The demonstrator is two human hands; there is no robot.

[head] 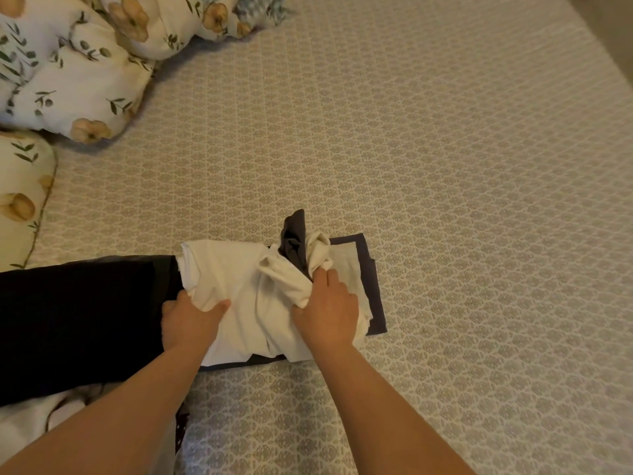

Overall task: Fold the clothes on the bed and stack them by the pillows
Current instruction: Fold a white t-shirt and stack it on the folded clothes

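1. Lying bunched near the bed's near edge, a white garment point(246, 296) rests on a flat grey cloth point(370, 286) whose dark border shows at its right and near sides.
2. Both hands hold the white garment: the left hand point(191, 320) grips its left edge, thumb curled over the fabric.
3. The right hand point(327, 310) clutches a gathered fold of it, fingers curled round the cloth.
4. A dark grey piece of fabric point(294, 238) pokes up just beyond the right hand, touching a twisted white wad; whether it belongs to the grey cloth cannot be told.
5. A black garment point(78, 323) lies flat to the left, touching the white garment and partly under the left hand's wrist.
6. More pale fabric point(37, 419) lies crumpled at the bed's near-left corner.
7. The bed point(445, 166), covered in a patterned beige and grey sheet, stretches away toward the far edge.
8. Floral pillows point(68, 73) are piled at the far-left corner, well apart from the clothes.
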